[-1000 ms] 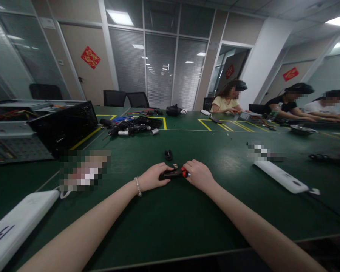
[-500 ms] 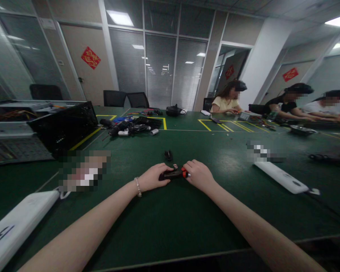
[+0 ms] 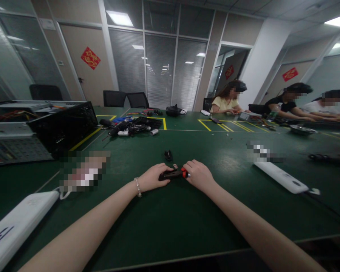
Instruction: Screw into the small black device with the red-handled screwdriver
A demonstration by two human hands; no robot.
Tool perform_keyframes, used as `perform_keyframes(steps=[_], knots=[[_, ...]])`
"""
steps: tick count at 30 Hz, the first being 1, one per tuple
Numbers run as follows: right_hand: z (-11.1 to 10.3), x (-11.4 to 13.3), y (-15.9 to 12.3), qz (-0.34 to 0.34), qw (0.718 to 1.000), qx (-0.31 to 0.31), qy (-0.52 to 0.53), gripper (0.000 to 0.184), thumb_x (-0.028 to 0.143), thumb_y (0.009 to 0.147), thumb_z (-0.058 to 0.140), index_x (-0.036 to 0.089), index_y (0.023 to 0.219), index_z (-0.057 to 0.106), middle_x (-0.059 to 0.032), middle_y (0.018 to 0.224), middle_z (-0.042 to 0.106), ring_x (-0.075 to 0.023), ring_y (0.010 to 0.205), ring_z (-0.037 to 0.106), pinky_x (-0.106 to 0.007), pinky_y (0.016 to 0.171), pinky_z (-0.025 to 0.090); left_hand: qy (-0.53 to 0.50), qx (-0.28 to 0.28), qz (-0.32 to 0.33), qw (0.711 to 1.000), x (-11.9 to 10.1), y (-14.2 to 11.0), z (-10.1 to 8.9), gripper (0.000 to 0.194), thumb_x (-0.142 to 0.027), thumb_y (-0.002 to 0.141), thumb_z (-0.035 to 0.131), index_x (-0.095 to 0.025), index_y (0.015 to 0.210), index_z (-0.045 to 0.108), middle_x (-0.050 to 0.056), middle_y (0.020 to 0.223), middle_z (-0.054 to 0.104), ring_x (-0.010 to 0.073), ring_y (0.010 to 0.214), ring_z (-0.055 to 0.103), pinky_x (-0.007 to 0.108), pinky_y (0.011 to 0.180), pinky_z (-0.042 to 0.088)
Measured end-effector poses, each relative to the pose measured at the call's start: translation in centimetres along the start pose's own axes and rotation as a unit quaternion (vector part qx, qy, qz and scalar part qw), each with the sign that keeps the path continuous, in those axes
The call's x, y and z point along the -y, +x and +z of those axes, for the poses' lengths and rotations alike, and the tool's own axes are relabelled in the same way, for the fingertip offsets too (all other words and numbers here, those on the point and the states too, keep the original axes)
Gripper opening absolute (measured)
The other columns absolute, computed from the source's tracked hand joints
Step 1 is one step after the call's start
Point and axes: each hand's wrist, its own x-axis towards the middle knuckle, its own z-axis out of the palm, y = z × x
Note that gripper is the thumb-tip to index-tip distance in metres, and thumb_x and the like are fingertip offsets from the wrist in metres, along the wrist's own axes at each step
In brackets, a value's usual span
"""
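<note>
In front of me, low over the table, a small dark tool with a red end (image 3: pixel 174 174) lies crosswise between my hands. Its exact kind is too small to make out. My left hand (image 3: pixel 154 176), with a bead bracelet at the wrist, pinches the black left end between thumb and fingers. Curled around the red end is my right hand (image 3: pixel 198 173); a bit of white shows beside its fingers. A tiny pale piece (image 3: pixel 175 166) appears just above the tool. Just beyond it, a small black coiled cable (image 3: pixel 168 155) rests on the green table (image 3: pixel 170 223).
White power strips (image 3: pixel 283 177) lie at right and left, with blurred patches beside them. An open computer case (image 3: pixel 65 128) stands at left. A heap of cables and black parts (image 3: pixel 133 126) lies farther back. Several people sit at the far right, near a metal bowl (image 3: pixel 302 130).
</note>
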Motion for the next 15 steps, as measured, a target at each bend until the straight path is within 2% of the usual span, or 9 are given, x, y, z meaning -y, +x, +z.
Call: perform_keyframes(steps=[15], knots=[[0.09, -0.04, -0.02, 0.002, 1.000, -0.001, 0.003, 0.019, 0.018, 0.070, 0.055, 0.015, 0.087, 0.061, -0.0058, 0.085, 0.061, -0.0165, 0.076, 0.051, -0.026, 0.069, 0.039, 0.004, -0.001, -0.005, 1.000, -0.27, 0.02, -0.07, 0.039, -0.024, 0.075, 0.060, -0.022, 0.112, 0.050, 0.004, 0.100, 0.053, 0.0189, 0.088, 0.052, 0.033, 0.079, 0.042]])
